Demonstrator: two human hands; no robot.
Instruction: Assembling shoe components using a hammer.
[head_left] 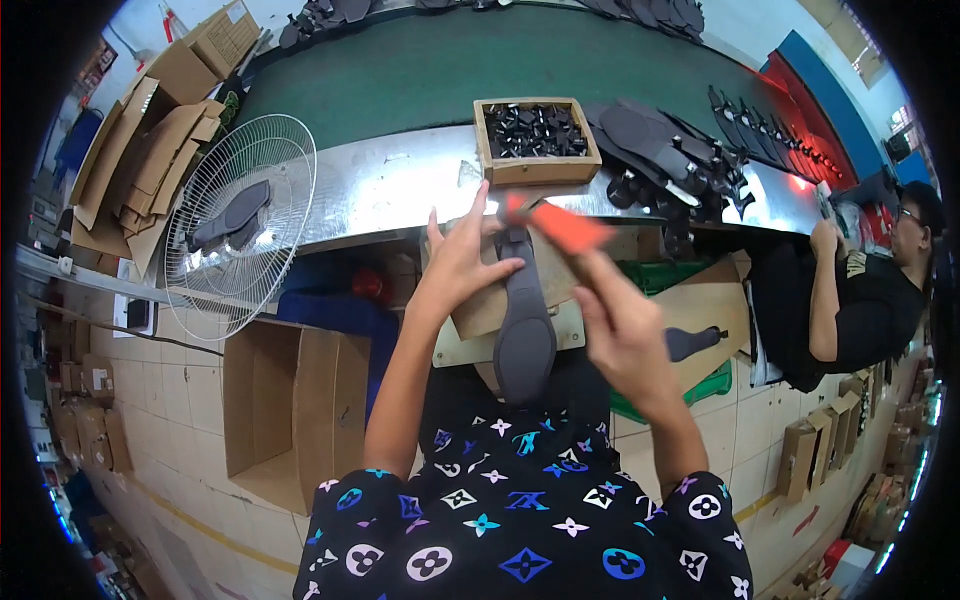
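Note:
A long dark grey shoe sole (pixel 525 335) lies lengthwise in front of me, its narrow end on a block (pixel 485 308) and its broad end toward my lap. My left hand (pixel 462 262) steadies the sole near the narrow end. Its thumb rests on the sole while other fingers stretch upward. My right hand (pixel 632 335) is closed around an orange-red, hammer-like tool (pixel 568 228). Motion blurs the tool, and its tip is over the sole's narrow end. What lies under that tip is hard to make out.
Ahead is a metal ledge (pixel 385 180) before a green belt (pixel 420 75). A wooden box (pixel 540 172) of small black parts stands beside piled soles (pixel 655 150). A fan (pixel 240 225) and an open carton (pixel 262 420) are left; a co-worker (pixel 850 280) sits right.

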